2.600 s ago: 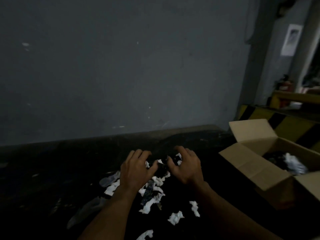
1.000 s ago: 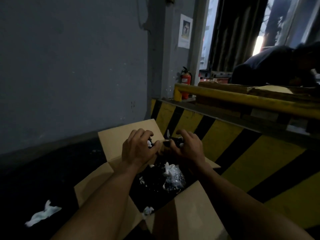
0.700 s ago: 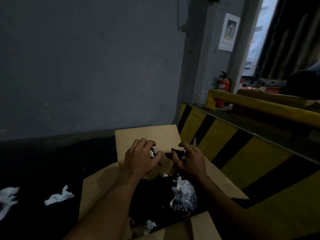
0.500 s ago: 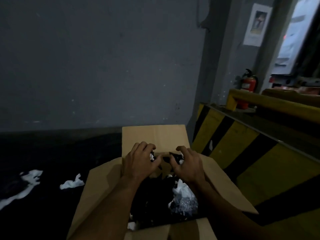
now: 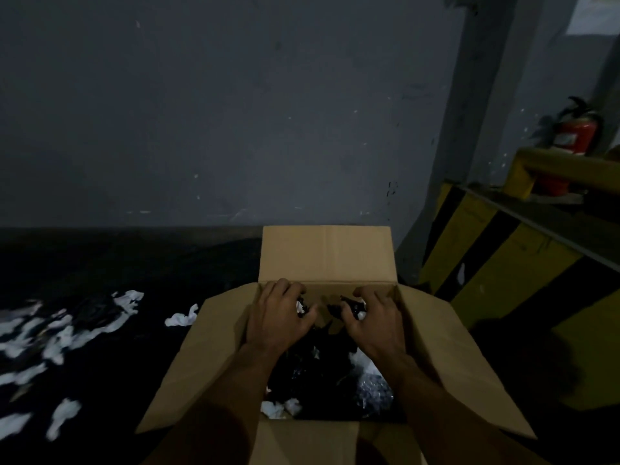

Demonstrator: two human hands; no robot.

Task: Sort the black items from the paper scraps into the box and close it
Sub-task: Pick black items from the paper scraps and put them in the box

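Note:
An open cardboard box (image 5: 325, 256) stands in front of me with all flaps spread out. Both hands hover over its far end. My left hand (image 5: 280, 313) has curled fingers around small black items mixed with a bit of white. My right hand (image 5: 375, 322) grips more black items (image 5: 349, 305). Inside the box lies a dark heap of black items (image 5: 312, 370), some white scraps and a shiny grey wad (image 5: 374, 391). White paper scraps (image 5: 60, 333) lie strewn on the dark surface to the left.
A grey wall rises just behind the box. To the right runs a yellow-and-black striped barrier (image 5: 496, 250) with a yellow rail and a red fire extinguisher (image 5: 570, 139) behind it. One loose scrap (image 5: 181, 318) lies near the box's left flap.
My hands gathered black items from the scrap pile and carried them right, over the box. In the last half second the hands moved slightly apart and the view turned to face the box squarely.

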